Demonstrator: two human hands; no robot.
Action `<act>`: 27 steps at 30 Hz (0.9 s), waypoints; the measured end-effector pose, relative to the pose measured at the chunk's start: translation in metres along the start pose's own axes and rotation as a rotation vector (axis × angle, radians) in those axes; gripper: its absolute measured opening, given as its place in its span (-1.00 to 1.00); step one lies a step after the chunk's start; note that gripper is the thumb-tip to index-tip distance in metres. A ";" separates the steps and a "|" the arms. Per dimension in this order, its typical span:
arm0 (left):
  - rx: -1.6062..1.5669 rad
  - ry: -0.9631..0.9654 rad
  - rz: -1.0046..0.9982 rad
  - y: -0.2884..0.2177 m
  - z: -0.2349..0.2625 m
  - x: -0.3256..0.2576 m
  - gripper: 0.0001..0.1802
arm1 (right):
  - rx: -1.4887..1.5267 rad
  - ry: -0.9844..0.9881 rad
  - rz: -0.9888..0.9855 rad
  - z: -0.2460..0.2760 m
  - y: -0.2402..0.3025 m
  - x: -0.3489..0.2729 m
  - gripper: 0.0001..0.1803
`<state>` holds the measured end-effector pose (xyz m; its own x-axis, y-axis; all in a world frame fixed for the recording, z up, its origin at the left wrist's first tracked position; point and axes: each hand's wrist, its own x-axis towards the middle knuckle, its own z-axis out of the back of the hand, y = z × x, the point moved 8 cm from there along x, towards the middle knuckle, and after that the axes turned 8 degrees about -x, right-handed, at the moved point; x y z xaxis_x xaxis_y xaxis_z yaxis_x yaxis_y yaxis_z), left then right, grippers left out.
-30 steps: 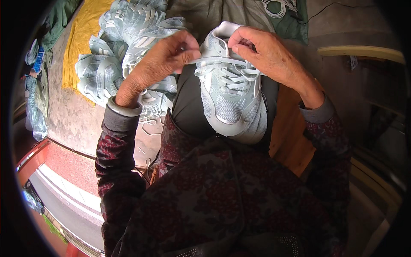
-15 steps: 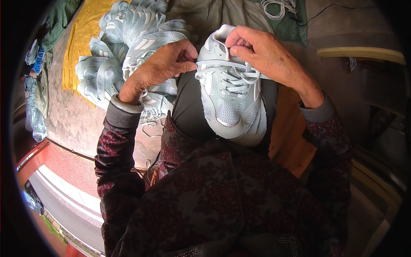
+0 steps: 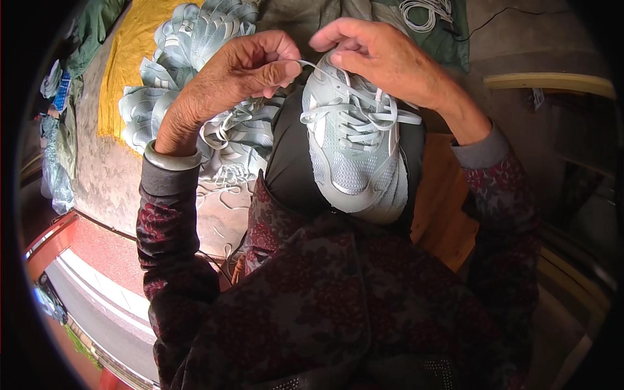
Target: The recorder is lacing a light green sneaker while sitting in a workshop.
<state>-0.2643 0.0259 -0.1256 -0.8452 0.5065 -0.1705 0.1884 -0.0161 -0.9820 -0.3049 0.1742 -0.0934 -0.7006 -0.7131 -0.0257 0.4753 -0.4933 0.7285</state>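
On my lap rests a pale grey-green sneaker upper [image 3: 354,153], its toe toward me, with no sole showing. Its shoelace [image 3: 313,64] runs from the upper's top end to my left hand [image 3: 250,68], which pinches it between thumb and fingers. More lace crosses the tongue in several rows, and a flat loop sticks out at the right side. My right hand [image 3: 383,62] hovers over the ankle opening, thumb and index finger apart. Whether its curled inner fingers touch the upper is hidden.
Left of my lap lies a big heap of similar uppers [image 3: 156,97] with loose laces, partly on a yellow cloth [image 3: 120,78]. A coiled white cable [image 3: 426,13] lies on green cloth at the far right. A wooden board [image 3: 439,208] is beside my right leg.
My left hand has risen and drawn a lace end up and away from the upper. My right hand has moved slightly up and left, and its thumb and index finger have parted.
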 end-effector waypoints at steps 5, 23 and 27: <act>-0.046 0.110 -0.080 -0.024 -0.012 0.001 -0.80 | 0.369 0.327 0.125 -0.028 0.003 0.025 -0.46; 0.040 0.002 0.016 0.013 -0.002 -0.015 -0.84 | -0.081 0.295 0.022 0.008 -0.015 -0.008 -0.72; 0.245 -0.033 0.091 0.025 -0.002 -0.015 -0.83 | -0.161 0.222 -0.058 0.015 -0.019 -0.017 -0.77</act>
<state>-0.2460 0.0200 -0.1479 -0.8470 0.4649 -0.2580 0.1414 -0.2707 -0.9522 -0.3102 0.2029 -0.0961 -0.6042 -0.7640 -0.2264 0.5288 -0.5969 0.6034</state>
